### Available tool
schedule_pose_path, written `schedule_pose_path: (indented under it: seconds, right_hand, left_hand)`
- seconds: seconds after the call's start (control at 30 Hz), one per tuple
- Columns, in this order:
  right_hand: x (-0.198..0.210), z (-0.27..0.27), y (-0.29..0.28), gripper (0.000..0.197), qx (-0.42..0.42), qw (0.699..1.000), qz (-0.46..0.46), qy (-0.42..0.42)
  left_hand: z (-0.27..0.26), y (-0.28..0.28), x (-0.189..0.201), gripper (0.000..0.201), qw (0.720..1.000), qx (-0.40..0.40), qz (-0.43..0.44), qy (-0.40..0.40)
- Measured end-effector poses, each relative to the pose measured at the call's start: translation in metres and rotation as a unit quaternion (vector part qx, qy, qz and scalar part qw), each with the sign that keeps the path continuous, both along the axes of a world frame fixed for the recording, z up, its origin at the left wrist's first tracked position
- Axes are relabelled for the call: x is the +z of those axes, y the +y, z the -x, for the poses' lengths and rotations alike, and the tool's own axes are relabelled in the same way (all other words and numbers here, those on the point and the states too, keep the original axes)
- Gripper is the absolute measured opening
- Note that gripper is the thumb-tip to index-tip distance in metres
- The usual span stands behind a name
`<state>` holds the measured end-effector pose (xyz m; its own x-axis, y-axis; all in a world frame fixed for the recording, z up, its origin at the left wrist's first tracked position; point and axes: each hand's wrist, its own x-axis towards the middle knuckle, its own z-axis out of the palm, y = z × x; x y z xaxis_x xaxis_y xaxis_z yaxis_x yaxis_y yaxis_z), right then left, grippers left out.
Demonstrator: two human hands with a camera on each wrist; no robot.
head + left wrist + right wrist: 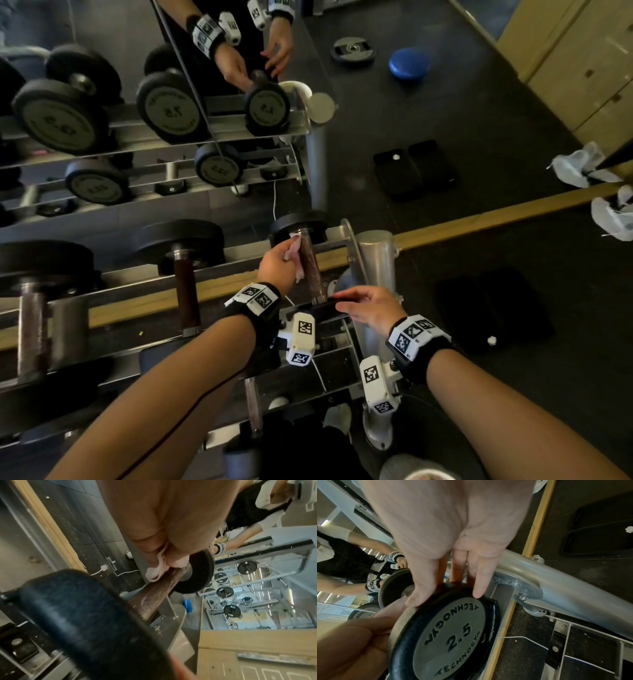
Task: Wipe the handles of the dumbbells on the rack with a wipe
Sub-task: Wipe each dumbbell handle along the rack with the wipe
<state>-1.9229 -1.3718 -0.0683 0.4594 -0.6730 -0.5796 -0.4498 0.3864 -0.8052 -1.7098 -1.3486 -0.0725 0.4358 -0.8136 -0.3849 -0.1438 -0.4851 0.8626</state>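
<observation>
The rightmost dumbbell lies on the rack's top rail with its brown knurled handle (312, 270) pointing away from me. My left hand (284, 255) grips a crumpled white wipe (295, 248) and presses it against the left side of the handle, near the far black plate (299, 222). In the left wrist view the wipe (157, 568) bunches out between my left hand's (171, 555) fingers, against the handle (152, 592). My right hand (363, 305) holds the near plate (452, 631), marked 2.5, by its rim; thumb and fingers (478, 588) wrap its upper edge.
Two larger dumbbells (186, 274) (34, 308) lie on the same rail to the left. The rack's silver post (375, 260) stands just right of my hands. A mirror behind the rack reflects the dumbbells and my hands. A black mat (493, 308) lies on the floor at right.
</observation>
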Motion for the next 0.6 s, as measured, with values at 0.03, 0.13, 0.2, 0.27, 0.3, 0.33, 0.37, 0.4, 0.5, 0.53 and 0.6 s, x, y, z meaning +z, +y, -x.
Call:
schedule_pose_path:
  seconds: [0.03, 0.13, 0.2, 0.27, 0.3, 0.33, 0.37, 0.4, 0.5, 0.53, 0.6]
  right_hand:
    - [0.000, 0.000, -0.001, 0.018, -0.005, 1.000, -0.003, -0.001]
    - [0.002, 0.001, -0.002, 0.019, -0.007, 1.000, -0.018, -0.015]
    - [0.004, 0.001, -0.003, 0.019, 0.003, 1.000, -0.020, -0.017]
    - [0.007, 0.002, -0.005, 0.019, 0.013, 1.000, -0.021, -0.018]
    - [0.008, 0.002, -0.005, 0.019, 0.017, 0.999, -0.022, -0.021]
    - [0.008, 0.002, -0.005, 0.019, 0.019, 0.999, -0.023, -0.023]
    - [0.009, 0.002, -0.005, 0.019, 0.020, 0.999, -0.024, -0.023]
    - [0.009, 0.002, -0.004, 0.019, 0.021, 0.999, -0.023, -0.021]
    - [0.009, -0.001, -0.003, 0.019, 0.018, 1.000, -0.017, -0.012]
    - [0.009, -0.002, -0.002, 0.019, 0.016, 1.000, -0.016, -0.010]
    - [0.008, -0.001, -0.002, 0.019, 0.013, 1.000, -0.018, -0.009]
  left_hand:
    - [0.000, 0.000, -0.004, 0.034, 1.000, -0.009, -0.001, 0.000]
    - [0.000, 0.006, -0.006, 0.032, 0.997, -0.045, -0.027, -0.050]
    - [0.004, 0.015, -0.004, 0.025, 0.999, -0.038, -0.019, 0.016]
    - [0.008, 0.026, -0.005, 0.025, 0.998, -0.048, -0.001, 0.045]
    - [0.010, 0.030, -0.004, 0.027, 0.998, -0.057, -0.006, 0.034]
    - [0.009, 0.034, -0.006, 0.027, 0.997, -0.071, -0.010, 0.018]
    - [0.008, 0.035, -0.006, 0.026, 0.997, -0.062, -0.010, 0.048]
    - [0.007, 0.035, -0.003, 0.025, 0.995, -0.046, -0.005, 0.088]
    - [-0.001, 0.023, 0.004, 0.020, 0.993, 0.030, 0.032, 0.113]
    - [-0.003, 0.017, 0.006, 0.020, 0.995, 0.036, 0.042, 0.089]
    - [-0.004, 0.008, 0.007, 0.027, 0.998, 0.023, 0.044, 0.044]
